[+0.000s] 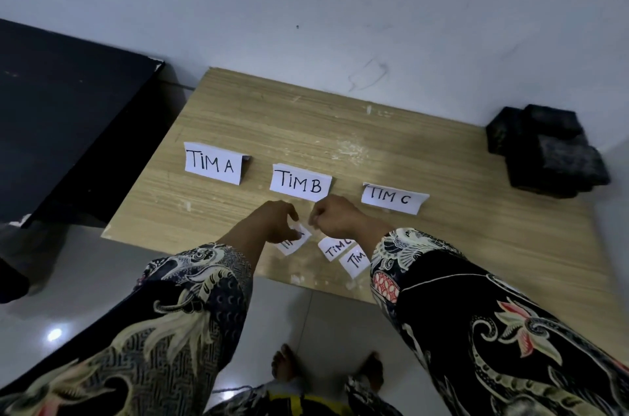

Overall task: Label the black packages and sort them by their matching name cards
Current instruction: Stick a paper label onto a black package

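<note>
While I look down from the head camera, the biggest thing I see is the wooden table (340, 129), pushed up against a pale wall (340, 0). A big dark board (61, 116) sits off its left side. At the far right corner of the table lies a pile of black packages (544, 150), stacked on each other and well apart from my hands.

Three folded name cards stand in a row across the middle. The TIM A card (213, 163) is on the left, the TIM B card (300, 182) is in the middle, and the TIM C card (393, 198) is on the right.

Both my arms reach out in patterned sleeves (190, 306). My left hand (277, 221) is just in front of the TIM B card, fingers curled down and pinching a small paper label (293, 238) that lies on the table. My right hand (332, 214) is close beside it, curled into a fist; I cannot tell if it holds anything.

Two more small labels (343, 254) lie near the front edge, one partly under my right sleeve.
</note>
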